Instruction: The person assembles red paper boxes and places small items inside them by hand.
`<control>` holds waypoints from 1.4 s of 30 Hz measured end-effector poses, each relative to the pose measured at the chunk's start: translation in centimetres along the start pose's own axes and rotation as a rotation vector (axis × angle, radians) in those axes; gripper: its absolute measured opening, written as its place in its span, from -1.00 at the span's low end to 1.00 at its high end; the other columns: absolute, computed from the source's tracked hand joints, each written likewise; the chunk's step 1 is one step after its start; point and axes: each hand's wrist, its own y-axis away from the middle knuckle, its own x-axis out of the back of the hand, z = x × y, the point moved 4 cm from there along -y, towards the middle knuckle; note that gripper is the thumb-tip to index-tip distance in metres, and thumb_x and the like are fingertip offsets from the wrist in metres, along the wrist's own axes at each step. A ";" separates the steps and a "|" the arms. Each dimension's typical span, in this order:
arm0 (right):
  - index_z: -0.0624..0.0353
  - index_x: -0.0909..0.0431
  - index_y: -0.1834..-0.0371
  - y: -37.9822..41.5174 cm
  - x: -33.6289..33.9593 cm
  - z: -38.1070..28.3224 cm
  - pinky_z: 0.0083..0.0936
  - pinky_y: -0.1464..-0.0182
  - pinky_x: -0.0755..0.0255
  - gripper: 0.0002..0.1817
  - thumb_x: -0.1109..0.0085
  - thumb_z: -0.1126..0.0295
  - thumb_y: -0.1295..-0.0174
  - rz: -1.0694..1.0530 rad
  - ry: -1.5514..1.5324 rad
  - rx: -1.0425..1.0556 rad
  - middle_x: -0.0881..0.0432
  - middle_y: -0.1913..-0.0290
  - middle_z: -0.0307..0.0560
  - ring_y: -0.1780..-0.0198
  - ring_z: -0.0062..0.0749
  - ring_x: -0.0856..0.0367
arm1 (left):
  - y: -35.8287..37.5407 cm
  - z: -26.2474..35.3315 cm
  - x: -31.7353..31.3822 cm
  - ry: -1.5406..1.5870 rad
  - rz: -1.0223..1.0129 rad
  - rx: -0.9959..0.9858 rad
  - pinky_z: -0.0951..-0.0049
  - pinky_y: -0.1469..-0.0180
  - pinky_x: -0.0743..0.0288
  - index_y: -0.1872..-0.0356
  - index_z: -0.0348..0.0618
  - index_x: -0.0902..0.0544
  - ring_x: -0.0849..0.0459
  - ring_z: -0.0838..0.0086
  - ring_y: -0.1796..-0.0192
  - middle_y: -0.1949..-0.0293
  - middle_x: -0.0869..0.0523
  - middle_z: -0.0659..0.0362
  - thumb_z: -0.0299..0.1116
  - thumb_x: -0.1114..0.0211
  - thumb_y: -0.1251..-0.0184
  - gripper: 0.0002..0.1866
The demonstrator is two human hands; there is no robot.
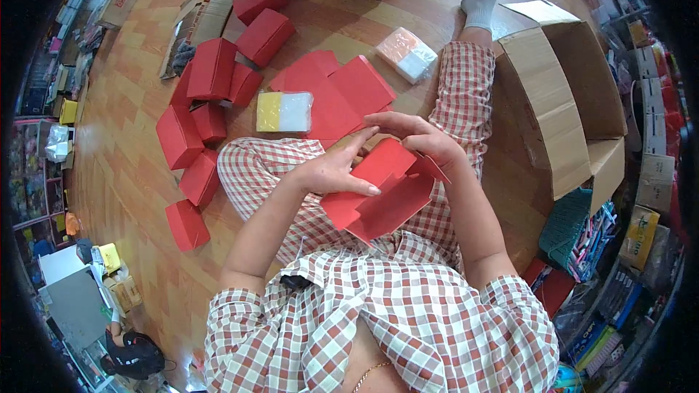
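Observation:
Both hands hold a partly folded red box (397, 207) above my lap, its open side facing me. My left hand (338, 167) grips its left side, thumb along the near panel and fingers behind. My right hand (422, 137) curves over its far right edge, with some fingertips hidden behind the card. Just beyond lie flat red card sheets (331, 98) on the floor, with a yellow and white plastic-wrapped packet (284, 112) on their left edge. Several folded red boxes (212, 69) are grouped at the left.
An open cardboard box (550, 102) stands right of my outstretched leg. Wrapped packets (406, 54) and flattened cardboard (200, 25) lie farther off. A green basket of pens (568, 233) is at the right. Shelves line both sides; another person (135, 355) is at lower left.

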 end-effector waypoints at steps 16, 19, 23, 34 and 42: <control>0.32 -0.32 -0.27 -0.7 5.0 -1.6 -0.47 -0.10 -0.47 -0.41 -0.15 0.32 -0.18 0.052 -0.484 0.301 -0.45 -0.22 0.13 -0.25 -0.23 -0.43 | 1.0 -0.9 2.1 -0.043 0.162 0.211 0.35 -0.32 -0.26 -0.42 -0.31 -0.05 -0.43 0.30 -0.25 -0.22 -0.43 -0.09 -0.12 -0.44 -0.05 0.00; 0.32 -0.39 -0.19 3.2 6.5 -2.5 -0.40 -0.09 -0.48 -0.55 -0.08 0.41 -0.23 0.716 -0.199 0.328 -0.49 -0.15 0.09 -0.17 -0.24 -0.49 | 0.8 -1.8 2.6 0.160 0.342 0.205 0.37 -0.22 -0.37 -0.35 -0.34 -0.16 -0.50 0.34 -0.17 -0.16 -0.48 -0.06 -0.09 -0.40 -0.14 -0.13; 0.20 -0.51 -0.05 5.1 -4.1 -6.5 -0.06 -0.26 -0.27 -0.56 -0.26 0.36 -0.06 0.684 0.816 0.568 -0.45 -0.19 0.06 -0.28 -0.12 -0.34 | -0.6 -2.6 3.0 0.406 0.509 0.104 0.35 -0.16 -0.44 -0.29 -0.38 -0.20 -0.53 0.31 -0.14 -0.13 -0.50 -0.06 -0.09 -0.37 -0.19 -0.20; 0.05 -0.69 0.40 5.7 -6.6 -5.3 0.09 -0.38 -0.04 -0.80 -0.39 0.24 0.08 0.241 1.692 0.415 -0.52 -0.11 -0.07 -0.38 -0.13 -0.24 | -0.7 -4.3 2.4 0.510 0.558 0.060 0.39 -0.07 -0.51 -0.31 -0.28 -0.17 -0.52 0.36 -0.13 -0.14 -0.47 0.00 -0.17 -0.35 -0.23 -0.25; 0.10 -0.58 0.36 5.1 -7.9 -5.0 0.09 -0.33 -0.08 -0.72 -0.40 0.28 0.14 0.458 1.668 0.450 -0.55 0.17 -0.10 -0.18 -0.13 -0.42 | -2.2 -3.7 1.7 0.258 0.611 0.036 0.33 -0.17 -0.44 -0.31 -0.41 -0.10 -0.53 0.28 -0.15 -0.14 -0.50 -0.12 -0.12 -0.39 -0.19 -0.14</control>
